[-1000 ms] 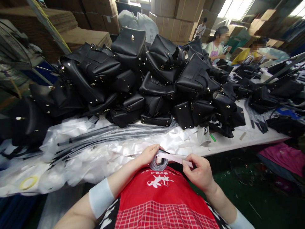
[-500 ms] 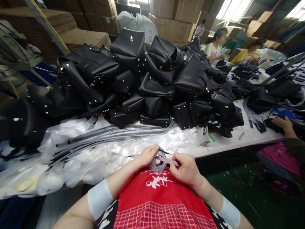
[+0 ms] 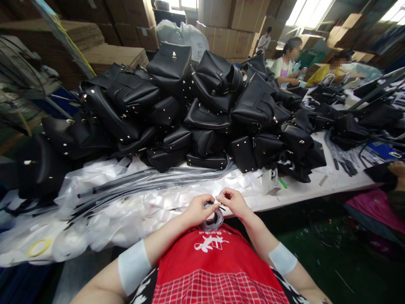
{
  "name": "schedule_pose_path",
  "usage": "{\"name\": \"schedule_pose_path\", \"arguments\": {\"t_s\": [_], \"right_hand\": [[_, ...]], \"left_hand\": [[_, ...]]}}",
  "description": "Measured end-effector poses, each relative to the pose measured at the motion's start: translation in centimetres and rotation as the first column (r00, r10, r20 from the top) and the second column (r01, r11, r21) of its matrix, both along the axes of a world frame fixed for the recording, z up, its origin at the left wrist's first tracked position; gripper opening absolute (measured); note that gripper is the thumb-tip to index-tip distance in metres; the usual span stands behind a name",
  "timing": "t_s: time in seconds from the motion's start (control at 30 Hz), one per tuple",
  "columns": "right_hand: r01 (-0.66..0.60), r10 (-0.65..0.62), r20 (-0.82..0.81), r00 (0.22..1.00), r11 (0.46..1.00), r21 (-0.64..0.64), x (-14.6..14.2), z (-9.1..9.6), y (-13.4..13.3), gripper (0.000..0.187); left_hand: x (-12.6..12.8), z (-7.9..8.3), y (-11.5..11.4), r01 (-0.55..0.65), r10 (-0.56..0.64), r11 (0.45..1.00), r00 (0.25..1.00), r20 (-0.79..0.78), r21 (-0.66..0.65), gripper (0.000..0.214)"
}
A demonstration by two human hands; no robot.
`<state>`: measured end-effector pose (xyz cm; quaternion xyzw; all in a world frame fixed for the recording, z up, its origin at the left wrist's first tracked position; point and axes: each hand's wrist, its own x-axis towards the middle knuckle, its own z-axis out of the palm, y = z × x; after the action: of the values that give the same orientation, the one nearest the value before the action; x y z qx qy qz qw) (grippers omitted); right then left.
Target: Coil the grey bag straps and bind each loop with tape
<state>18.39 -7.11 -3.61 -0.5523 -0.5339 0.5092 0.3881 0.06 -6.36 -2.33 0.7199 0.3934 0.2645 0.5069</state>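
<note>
My left hand (image 3: 200, 209) is closed on a coiled strap (image 3: 216, 222), dark and wrapped in clear plastic, in front of the apron. A dark strap end sticks out by its fingertips. My right hand (image 3: 235, 203) is pinched right beside the left fingertips, above the coil; whatever it grips is too small to make out. Beyond the hands, long dark straps (image 3: 126, 182) in clear plastic lie across the table among crumpled clear plastic wrap (image 3: 126, 215).
A high heap of black handbags (image 3: 209, 114) fills the back of the table (image 3: 335, 179). A yellow ring (image 3: 39, 248) rests on the plastic at left. Co-workers sit at the far right, and a person's hand (image 3: 397, 169) shows at the right edge. Cartons (image 3: 228, 42) stand behind.
My right hand has moved up and inward to the left fingertips. The pale strip it was pulling across the coil no longer shows stretched out. The left hand still holds the coil.
</note>
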Motion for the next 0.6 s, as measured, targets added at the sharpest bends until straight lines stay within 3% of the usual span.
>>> {"name": "schedule_pose_path", "arguments": {"t_s": [0.07, 0.13, 0.2, 0.37, 0.47, 0.6], "right_hand": [[0.01, -0.022, -0.075, 0.997, 0.986, -0.167, -0.2, -0.7, 0.2, 0.044], [-0.015, -0.033, -0.132, 0.991, 0.937, -0.35, -0.6, -1.2, -0.1, 0.051], [-0.061, -0.049, -0.232, 0.971, 0.894, -0.443, -1.3, -1.6, -0.5, 0.047], [0.043, -0.2, -0.415, 0.888, 0.933, -0.358, -2.6, -1.8, -0.8, 0.034], [0.125, -0.202, -0.361, 0.91, 0.966, -0.227, -2.8, -1.1, -0.9, 0.031], [0.159, -0.181, -0.265, 0.947, 0.982, -0.104, -2.4, 0.0, -1.8, 0.028]], "left_hand": [[0.1, -0.1, -0.3, -0.021, 0.021, 1.0, 1.0, -0.004, 0.017, 0.021], [0.2, -0.1, -0.5, -0.015, 0.015, 1.0, 1.0, 0.011, 0.024, 0.02], [0.3, 0.1, -0.7, 0.008, -0.009, 0.999, 0.999, 0.031, 0.033, 0.019], [0.3, 0.8, -1.0, 0.024, -0.035, 0.99, 0.996, 0.079, 0.139, 0.019], [0.2, 1.0, -1.1, -0.058, 0.047, 0.982, 0.997, 0.065, 0.18, 0.02], [0.3, 0.8, -1.1, -0.174, 0.178, 0.979, 0.983, -0.032, 0.105, 0.019]]}}
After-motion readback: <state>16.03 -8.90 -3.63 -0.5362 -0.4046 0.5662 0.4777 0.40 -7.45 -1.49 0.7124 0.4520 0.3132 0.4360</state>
